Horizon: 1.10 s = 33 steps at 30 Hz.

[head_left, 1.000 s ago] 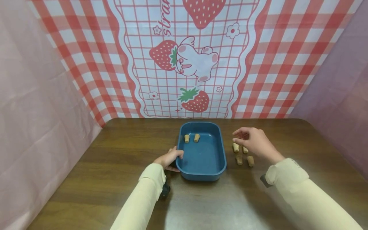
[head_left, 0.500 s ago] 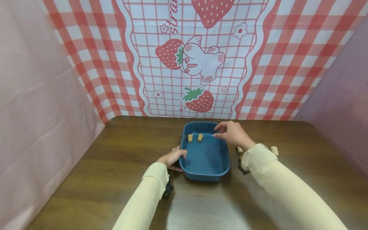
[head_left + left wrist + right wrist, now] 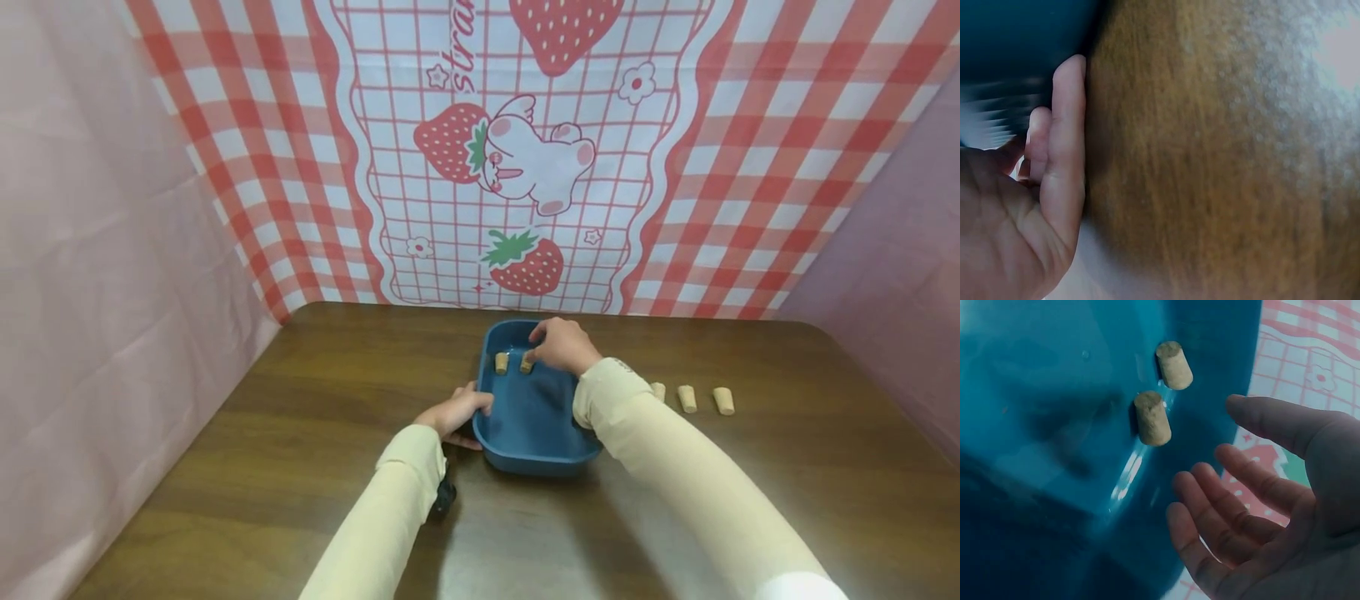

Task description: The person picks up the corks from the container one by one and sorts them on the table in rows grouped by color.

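A blue rectangular tray (image 3: 540, 463) stands on the wooden table, with two tapered corks, a left one (image 3: 502, 363) and a right one (image 3: 527, 363), near its far end. My left hand (image 3: 459, 414) holds the tray's left side, thumb over the rim and fingers along the outer wall. In the left wrist view the fingers (image 3: 1066, 144) lie low against the wall, close to the tabletop. My right hand (image 3: 566, 346) is over the tray's far right part, overlapping the right cork in the head view. From the right wrist, its fingers (image 3: 1260, 481) are spread and loosely bent, holding nothing.
Right of the tray, more corks lie on the table, one at the far right (image 3: 723, 401) and one beside it (image 3: 687, 398); another is partly behind the right sleeve (image 3: 667, 442). A strawberry-print cloth (image 3: 480, 167) hangs behind the table.
My right hand has moved left, from above the loose corks to over the tray near the two corks inside. My left hand keeps its hold on the tray. The head view has shifted slightly.
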Available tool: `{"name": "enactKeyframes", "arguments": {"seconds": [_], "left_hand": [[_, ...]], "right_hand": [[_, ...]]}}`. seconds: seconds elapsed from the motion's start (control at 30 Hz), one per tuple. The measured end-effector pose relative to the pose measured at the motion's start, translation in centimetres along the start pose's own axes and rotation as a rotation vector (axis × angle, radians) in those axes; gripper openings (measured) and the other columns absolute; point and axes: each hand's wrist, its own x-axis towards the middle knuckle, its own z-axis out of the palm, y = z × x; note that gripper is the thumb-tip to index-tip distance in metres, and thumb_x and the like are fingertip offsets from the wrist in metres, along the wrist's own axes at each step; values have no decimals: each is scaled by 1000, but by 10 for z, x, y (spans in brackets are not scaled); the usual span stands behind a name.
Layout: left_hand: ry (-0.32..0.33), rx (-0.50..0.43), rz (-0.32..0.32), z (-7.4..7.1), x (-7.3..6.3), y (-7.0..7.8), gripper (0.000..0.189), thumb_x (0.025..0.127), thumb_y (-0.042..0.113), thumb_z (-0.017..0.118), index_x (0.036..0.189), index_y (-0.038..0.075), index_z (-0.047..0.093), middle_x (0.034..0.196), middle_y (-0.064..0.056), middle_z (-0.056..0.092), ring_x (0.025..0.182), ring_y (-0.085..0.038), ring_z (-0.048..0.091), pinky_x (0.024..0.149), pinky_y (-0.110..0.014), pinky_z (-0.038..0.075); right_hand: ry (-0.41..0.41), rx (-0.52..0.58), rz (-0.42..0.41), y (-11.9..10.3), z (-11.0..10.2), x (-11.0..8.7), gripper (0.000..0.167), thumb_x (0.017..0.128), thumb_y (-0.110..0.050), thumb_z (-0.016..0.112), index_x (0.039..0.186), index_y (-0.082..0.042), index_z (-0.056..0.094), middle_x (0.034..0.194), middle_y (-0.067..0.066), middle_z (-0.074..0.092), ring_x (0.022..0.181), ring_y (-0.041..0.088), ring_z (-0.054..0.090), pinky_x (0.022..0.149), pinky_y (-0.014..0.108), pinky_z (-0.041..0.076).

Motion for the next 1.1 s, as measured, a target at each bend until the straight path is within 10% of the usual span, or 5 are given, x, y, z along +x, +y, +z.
{"name": "enactKeyframes", "arguments": {"seconds": [0.6,0.97,1.1], "left_hand": [[-5,13,-11,0,-2,1,92,73,15,48,160,6,21,147,-18,23,107,-34,54,69,-38,63],[7,10,6,1,-2,0,90,72,15,48,159,7,25,143,-18,25,103,-32,54,66,-36,63],[2,10,4,1,-2,0,90,72,16,48,159,7,24,144,-17,24,104,-32,54,67,-36,63]], "right_hand": [[-83,-85,169,-8,29,10,53,94,-21,67,140,4,55,139,24,57,123,41,57,102,51,51],[-38,-121,147,-8,29,9,18,91,-13,62,104,-4,70,103,15,66,85,28,58,75,44,53],[-40,-125,130,-12,22,6,25,91,-14,65,113,-4,72,112,16,68,94,31,63,82,45,56]]}}
